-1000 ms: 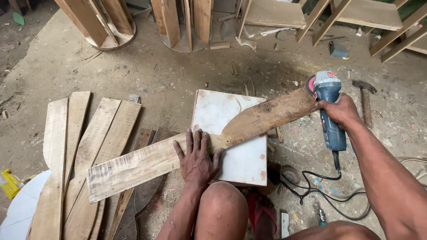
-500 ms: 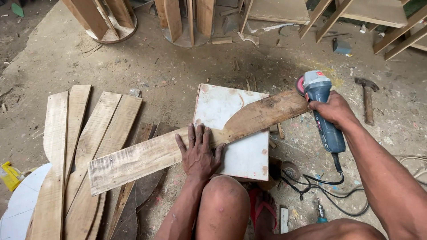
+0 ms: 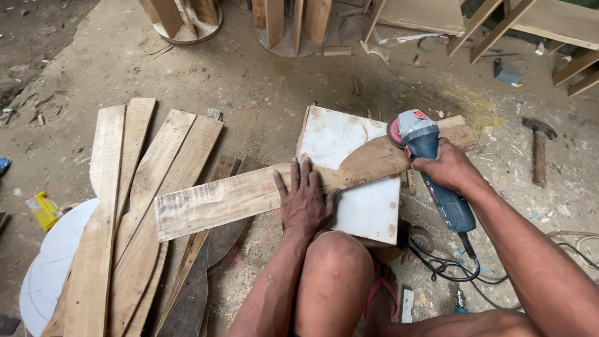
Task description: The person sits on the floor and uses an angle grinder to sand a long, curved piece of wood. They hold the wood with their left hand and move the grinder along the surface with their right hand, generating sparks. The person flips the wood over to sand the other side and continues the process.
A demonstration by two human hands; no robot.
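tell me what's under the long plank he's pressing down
Under the long plank sits a white square board, where the left hand presses. Its left end overlaps the curved planks on the floor. What lies under the white board is hidden.

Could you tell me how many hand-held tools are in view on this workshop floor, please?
2. An angle grinder in the right hand sits on the plank over the white board; a hammer lies on the ground at right. Others may be hidden.
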